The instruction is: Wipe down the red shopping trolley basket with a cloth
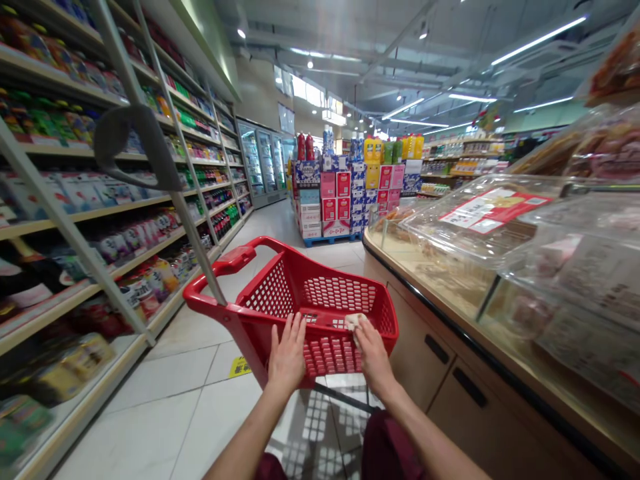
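Observation:
A red plastic shopping cart with lattice sides stands right in front of me, its handle end to the left. My left hand lies with fingers stretched out against the near side of the basket, holding nothing. Farther right along the same rim, my right hand is closed on a crumpled whitish cloth, pressed at the top edge. I cannot tell whether it is cloth or a paper tissue. A grey metal pole with a dark grey loop grip rises from the handle end.
Shelves of bottles and packets line the left. A display counter with clear plastic food boxes borders the right side closely. Stacked drink cartons stand on a blue pallet ahead. Glass-door refrigerators are at the back left.

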Tool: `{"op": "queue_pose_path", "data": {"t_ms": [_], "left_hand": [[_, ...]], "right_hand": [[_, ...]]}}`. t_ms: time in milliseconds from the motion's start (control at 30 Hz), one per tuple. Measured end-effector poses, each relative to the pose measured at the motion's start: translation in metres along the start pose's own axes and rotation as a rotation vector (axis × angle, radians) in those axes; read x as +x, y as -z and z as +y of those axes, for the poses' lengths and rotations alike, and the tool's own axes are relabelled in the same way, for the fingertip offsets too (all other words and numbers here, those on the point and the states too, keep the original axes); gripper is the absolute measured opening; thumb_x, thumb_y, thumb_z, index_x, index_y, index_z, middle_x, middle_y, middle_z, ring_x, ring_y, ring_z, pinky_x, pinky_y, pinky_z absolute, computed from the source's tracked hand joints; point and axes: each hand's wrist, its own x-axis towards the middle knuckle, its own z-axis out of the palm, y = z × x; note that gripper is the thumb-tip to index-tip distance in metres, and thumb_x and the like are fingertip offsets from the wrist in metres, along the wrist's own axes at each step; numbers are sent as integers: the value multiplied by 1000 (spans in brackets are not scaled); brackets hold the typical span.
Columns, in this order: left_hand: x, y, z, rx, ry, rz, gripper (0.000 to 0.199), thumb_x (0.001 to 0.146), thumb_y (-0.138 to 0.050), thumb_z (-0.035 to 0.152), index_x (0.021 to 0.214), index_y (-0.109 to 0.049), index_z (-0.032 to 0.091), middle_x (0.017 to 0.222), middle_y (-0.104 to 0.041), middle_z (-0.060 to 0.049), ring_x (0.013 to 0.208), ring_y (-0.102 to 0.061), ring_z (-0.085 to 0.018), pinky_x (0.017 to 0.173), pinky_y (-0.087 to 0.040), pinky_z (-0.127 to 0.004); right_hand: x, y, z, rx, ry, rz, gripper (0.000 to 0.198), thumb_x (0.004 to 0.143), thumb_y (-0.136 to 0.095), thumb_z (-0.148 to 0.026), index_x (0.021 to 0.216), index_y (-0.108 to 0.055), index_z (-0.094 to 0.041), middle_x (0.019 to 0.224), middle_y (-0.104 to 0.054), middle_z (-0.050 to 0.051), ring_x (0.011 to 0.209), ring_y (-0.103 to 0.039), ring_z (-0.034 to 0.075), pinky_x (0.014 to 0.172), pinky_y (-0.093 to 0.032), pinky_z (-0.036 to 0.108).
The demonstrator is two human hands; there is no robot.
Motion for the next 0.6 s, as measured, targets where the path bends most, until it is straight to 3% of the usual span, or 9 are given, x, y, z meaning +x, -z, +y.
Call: {"op": "queue_pose_path", "data": {"t_ms": [167, 367, 533, 600], "left_hand": [[-1, 2, 11, -16, 36, -7, 67, 65, -37, 15, 131, -25, 10, 141, -18, -7, 130, -12, -23, 104, -11, -48], [-3, 6, 9, 10, 36, 47, 66, 65, -38, 16, 130, -28, 11, 139, -23, -6, 129, -16, -22, 103, -11, -49], [-7, 9, -4, 46, 65, 75, 65, 64, -37, 13, 129, -30, 11, 139, -25, -7, 128, -18, -22, 103, -13, -49], [-7, 9, -2, 46, 77, 74, 64, 64, -38, 14, 128, -32, 10, 138, -27, -7, 128, -18, -23, 102, -15, -49]], "right_hand": [[2, 12, 18, -111, -264, 66, 51, 74, -29, -1, 120, -47, -15, 128, -43, 12, 122, -32, 22, 97, -28, 47], [11, -1, -13, -13, 17, -97, 54, 73, -29, 1, 120, -47, -20, 133, -37, 7, 124, -28, 17, 99, -27, 41], [13, 7, 13, -138, -270, 17, 53, 72, -28, 1, 117, -50, -14, 127, -44, 13, 121, -34, 22, 96, -28, 47], [12, 0, 5, -119, -207, 42, 55, 72, -28, 2, 119, -48, -16, 127, -44, 11, 122, -33, 20, 97, -29, 43]]}}
